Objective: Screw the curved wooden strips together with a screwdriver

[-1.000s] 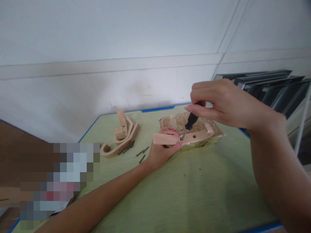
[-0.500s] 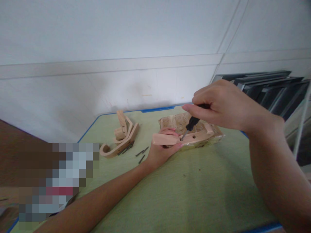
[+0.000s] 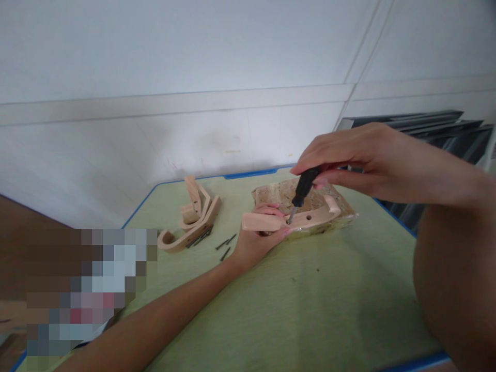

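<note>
My right hand (image 3: 349,160) grips the black handle of a screwdriver (image 3: 305,187) between thumb and fingers. The screwdriver leans slightly, its tip in a hole of a pale wooden hook (image 3: 300,221). A second hole in the hook shows farther right. My left hand (image 3: 258,235) is closed around the hook's broad left end, fingers behind and thumb in front. Beneath the hook lies a brown block wrapped in clear plastic (image 3: 277,192). Whether a screw sits under the tip is too small to tell.
More wooden hooks (image 3: 201,217) lie at the left of the green table (image 3: 310,305), with several dark screws (image 3: 222,243) near them. A white wall (image 3: 194,134) stands behind the table. Dark metal frames (image 3: 426,124) lean at the right. A blurred-out patch covers the lower left.
My right hand has turned about the screwdriver, its wrist swinging to the right, and the fingers now hold the handle from above. The screwdriver stands more upright. My left hand and the hook stay put.
</note>
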Demonstrator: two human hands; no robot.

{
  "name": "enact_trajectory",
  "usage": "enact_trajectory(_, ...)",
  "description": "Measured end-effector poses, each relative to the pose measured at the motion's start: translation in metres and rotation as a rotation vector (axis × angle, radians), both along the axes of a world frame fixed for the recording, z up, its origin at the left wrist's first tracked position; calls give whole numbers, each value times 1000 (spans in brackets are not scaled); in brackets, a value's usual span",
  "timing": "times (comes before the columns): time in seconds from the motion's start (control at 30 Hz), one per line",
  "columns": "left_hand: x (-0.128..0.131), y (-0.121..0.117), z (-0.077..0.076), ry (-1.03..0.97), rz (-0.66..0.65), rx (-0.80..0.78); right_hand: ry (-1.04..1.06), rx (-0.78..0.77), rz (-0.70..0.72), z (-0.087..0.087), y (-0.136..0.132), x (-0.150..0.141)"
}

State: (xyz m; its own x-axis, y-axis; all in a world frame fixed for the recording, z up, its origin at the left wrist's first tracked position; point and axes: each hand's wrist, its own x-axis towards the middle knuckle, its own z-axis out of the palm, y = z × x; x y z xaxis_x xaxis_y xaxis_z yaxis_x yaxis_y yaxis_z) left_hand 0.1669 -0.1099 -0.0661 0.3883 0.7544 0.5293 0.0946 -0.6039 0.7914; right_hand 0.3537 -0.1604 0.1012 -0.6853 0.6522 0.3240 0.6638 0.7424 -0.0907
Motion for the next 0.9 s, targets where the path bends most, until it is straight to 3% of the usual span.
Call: enact_trajectory(0.9,0,1,-1,-18,-7,5,-29,23,-121,-2,5,3)
